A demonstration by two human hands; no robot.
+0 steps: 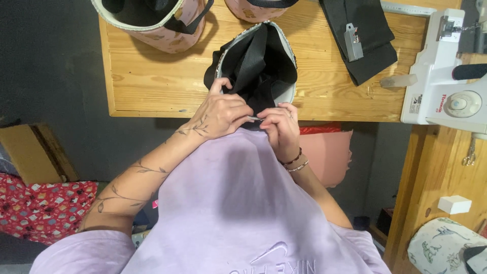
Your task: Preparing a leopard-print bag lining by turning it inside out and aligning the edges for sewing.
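Both hands pinch the near edge of a black-lined fabric bag (264, 61) at the bench's (152, 86) front edge: left hand (223, 114) gripping black lining, right hand (280, 124) beside it (a small metallic piece between them). Beyond the bag sit pink bags (152, 25); right of it, a sewing machine (446, 71).

A small white rectangular label with red and dark print (416, 104) sits on the front of the white sewing machine (446, 76) at the right. A brown cardboard box (30, 152) lies at the left, beside the wooden table (152, 81), and a small plain white box (454, 204) rests on the wooden surface at lower right.
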